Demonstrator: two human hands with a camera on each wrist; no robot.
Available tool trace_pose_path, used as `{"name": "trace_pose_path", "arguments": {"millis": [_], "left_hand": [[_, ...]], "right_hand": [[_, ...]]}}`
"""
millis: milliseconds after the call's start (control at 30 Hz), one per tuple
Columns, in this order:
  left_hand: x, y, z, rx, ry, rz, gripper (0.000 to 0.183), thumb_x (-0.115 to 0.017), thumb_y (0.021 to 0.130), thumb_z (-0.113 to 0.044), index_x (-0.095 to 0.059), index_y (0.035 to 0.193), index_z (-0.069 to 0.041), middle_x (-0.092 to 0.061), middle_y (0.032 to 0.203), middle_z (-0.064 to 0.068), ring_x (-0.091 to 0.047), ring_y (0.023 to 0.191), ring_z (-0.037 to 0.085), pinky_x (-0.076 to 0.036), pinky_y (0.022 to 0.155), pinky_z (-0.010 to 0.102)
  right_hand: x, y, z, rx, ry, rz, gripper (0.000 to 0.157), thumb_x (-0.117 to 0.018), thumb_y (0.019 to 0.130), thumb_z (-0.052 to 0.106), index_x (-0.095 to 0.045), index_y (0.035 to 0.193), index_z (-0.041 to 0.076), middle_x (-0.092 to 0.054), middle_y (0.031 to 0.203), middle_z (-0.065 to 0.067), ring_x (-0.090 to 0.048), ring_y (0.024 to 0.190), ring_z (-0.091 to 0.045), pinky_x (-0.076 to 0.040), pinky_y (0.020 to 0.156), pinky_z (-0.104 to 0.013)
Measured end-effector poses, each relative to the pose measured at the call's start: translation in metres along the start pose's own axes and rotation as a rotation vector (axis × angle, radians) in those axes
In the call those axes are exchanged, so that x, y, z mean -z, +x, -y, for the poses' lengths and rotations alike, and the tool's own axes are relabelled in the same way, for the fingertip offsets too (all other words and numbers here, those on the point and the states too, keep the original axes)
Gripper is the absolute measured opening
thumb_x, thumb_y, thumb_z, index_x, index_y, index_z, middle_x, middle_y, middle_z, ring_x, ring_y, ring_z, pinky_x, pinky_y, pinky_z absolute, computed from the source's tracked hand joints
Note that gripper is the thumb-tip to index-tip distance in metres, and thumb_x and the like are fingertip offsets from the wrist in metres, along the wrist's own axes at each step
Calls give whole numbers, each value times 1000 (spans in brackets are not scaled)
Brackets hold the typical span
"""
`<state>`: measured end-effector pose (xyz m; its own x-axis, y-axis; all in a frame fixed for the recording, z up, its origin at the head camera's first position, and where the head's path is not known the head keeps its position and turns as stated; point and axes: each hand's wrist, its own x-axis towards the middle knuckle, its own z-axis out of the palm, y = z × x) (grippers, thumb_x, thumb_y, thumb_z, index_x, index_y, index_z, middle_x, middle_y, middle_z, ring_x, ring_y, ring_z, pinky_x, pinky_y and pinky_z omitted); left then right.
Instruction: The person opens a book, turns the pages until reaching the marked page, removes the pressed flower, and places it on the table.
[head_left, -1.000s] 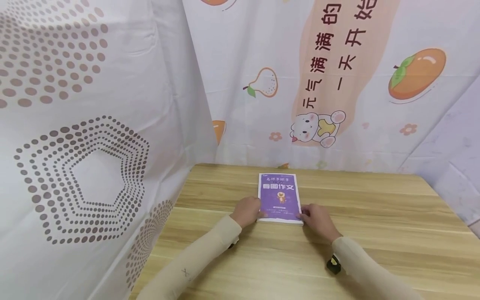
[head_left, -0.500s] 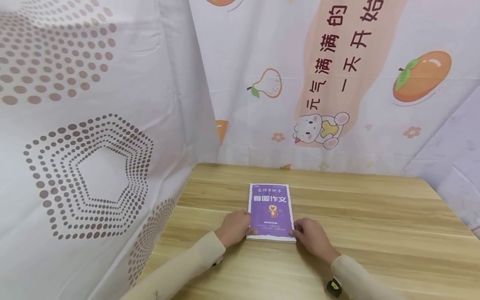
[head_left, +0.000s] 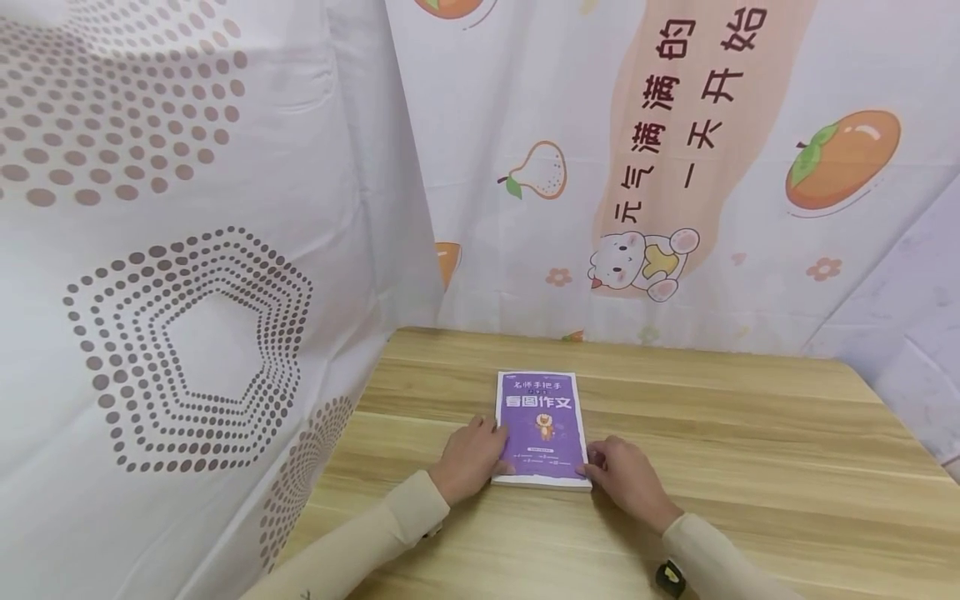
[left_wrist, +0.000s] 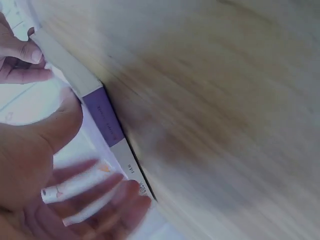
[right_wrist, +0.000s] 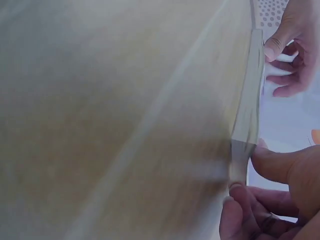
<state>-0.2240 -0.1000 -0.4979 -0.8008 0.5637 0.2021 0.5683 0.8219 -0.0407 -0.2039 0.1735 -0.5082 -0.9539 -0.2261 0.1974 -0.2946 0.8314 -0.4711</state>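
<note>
Lying face up, the purple book (head_left: pixel 540 425) is resting on the worktop (head_left: pixel 712 417) between the person's two hands, its long axis running away from the person and leaning only slightly, the title end pointing toward the far side. Its spine (left_wrist: pixel 102 115) is facing the left hand (head_left: pixel 469 458), while page edges (right_wrist: pixel 248 95) are facing the person. Neither hand is standing nearer than the other: both are touching the book at its long sides, close to the two corners nearest the person, and its far half is lying untouched. The left hand is resting its thumb (left_wrist: pixel 65 120) on the book just inside the spine, its fingers (left_wrist: pixel 127 207) spreading apart alongside that edge; they are blurring in the left wrist view, so one cannot tell whether any fingertip is pressing on the spine. The right hand (head_left: pixel 628 475) is pinching the opposite near corner, thumb on top and bent fingers against the edge. Around them the worktop is stretching out to both sides, wider to the right; beyond its far edge a fruit-printed cloth (head_left: pixel 585 108) is hanging, with a dotted cloth (head_left: pixel 217 275) hanging on the left.
</note>
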Motion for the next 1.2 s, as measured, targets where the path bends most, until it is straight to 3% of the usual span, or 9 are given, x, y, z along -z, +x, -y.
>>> {"name": "trace_pose_path", "arguments": {"millis": [167, 267, 400, 567, 700, 867, 1000, 1100, 1200], "left_hand": [[5, 2, 3, -95, -42, 44, 53, -74, 87, -52, -72, 121, -11, -68, 114, 5, -59, 100, 20, -52, 85, 32], [7, 1, 3, -135, -63, 83, 64, -74, 84, -58, -71, 125, -9, -67, 115, 5, -57, 101, 20, -52, 84, 32], [10, -1, 1, -162, -81, 104, 72, -73, 82, -65, -70, 127, -8, -65, 117, 5, -55, 102, 19, -51, 84, 30], [8, -3, -1, -178, -65, 83, 68, -73, 84, -62, -71, 125, -8, -66, 116, 4, -55, 102, 17, -51, 85, 29], [6, -4, -3, -191, -47, 52, 65, -73, 84, -63, -72, 121, -10, -65, 110, 2, -55, 97, 15, -50, 82, 29], [2, -2, -4, -205, 1, 33, 62, -71, 85, -65, -73, 120, -13, -66, 107, -1, -54, 93, 15, -49, 80, 29], [3, 0, -6, -187, 3, 52, 58, -71, 87, -63, -74, 119, -15, -67, 107, -2, -55, 93, 13, -49, 81, 28], [6, 1, -6, -180, -6, 64, 52, -72, 89, -60, -76, 115, -16, -67, 103, -3, -55, 89, 12, -49, 80, 29], [9, 2, -7, -197, -13, 40, 43, -70, 92, -53, -75, 112, -16, -66, 95, -4, -55, 80, 11, -50, 77, 30]], "right_hand": [[4, -1, 4, 69, -61, 4, 59, -90, 76, 31, -72, 121, -2, -65, 104, -12, -62, 81, -19, -56, 76, -42], [6, -5, 6, 155, -88, 65, 68, -88, 75, 46, -72, 123, 2, -62, 123, -18, -66, 96, -28, -57, 83, -48], [8, -10, 5, 310, -160, 58, 53, -87, 76, 45, -77, 113, 8, -64, 126, -17, -66, 106, -33, -57, 87, -49], [12, -12, 3, 438, -213, -27, 25, -88, 79, 24, -80, 99, 11, -71, 110, -7, -64, 93, -22, -58, 78, -39], [16, -12, 3, 500, -238, -61, 24, -89, 77, 27, -80, 94, 13, -72, 103, -3, -62, 86, -18, -57, 70, -33], [19, -10, 3, 526, -273, -46, 27, -90, 76, 28, -80, 96, 13, -72, 101, -3, -62, 86, -20, -57, 68, -33], [20, -9, 2, 541, -277, -38, 19, -88, 80, 22, -80, 95, 13, -73, 97, -2, -63, 85, -18, -57, 69, -33], [22, -8, 1, 545, -268, -66, 16, -86, 82, 21, -79, 95, 14, -74, 97, -1, -64, 85, -18, -58, 70, -34], [24, -7, 1, 491, -236, -128, 21, -85, 84, 20, -77, 100, 10, -73, 102, -4, -67, 90, -21, -59, 75, -39]]}}
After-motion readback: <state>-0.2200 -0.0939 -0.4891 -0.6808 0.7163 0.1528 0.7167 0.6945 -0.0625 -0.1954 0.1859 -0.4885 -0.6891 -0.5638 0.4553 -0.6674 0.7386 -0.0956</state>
